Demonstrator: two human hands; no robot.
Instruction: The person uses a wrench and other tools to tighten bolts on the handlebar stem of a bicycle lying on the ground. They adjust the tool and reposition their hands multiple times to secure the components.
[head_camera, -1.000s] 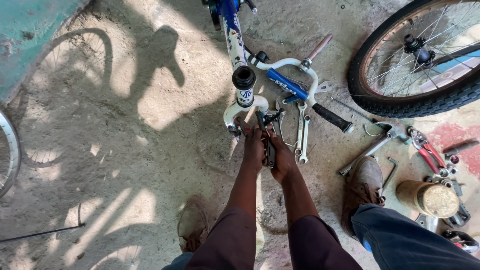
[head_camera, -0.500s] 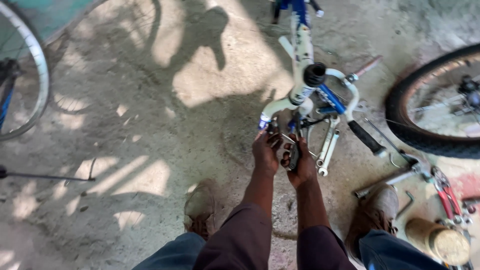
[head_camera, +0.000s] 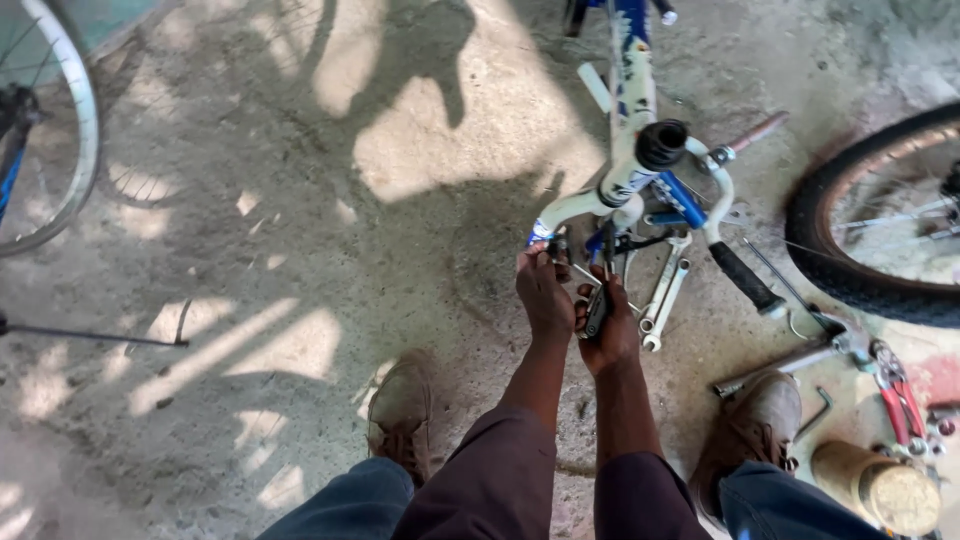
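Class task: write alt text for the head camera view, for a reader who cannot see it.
Two hands, the left hand and right hand, work a dark tool at the handlebar of a white-and-blue bicycle lying on a concrete floor. Spanners lie beside it.

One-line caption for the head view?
Both hands, left hand and right hand, grip a dark tool at the bicycle's handlebar.

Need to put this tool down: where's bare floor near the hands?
Bare concrete lies left of the left hand, between the left shoe and the white wheel. To the right it is crowded: spanners, handlebar grip, red pliers, black tyre.
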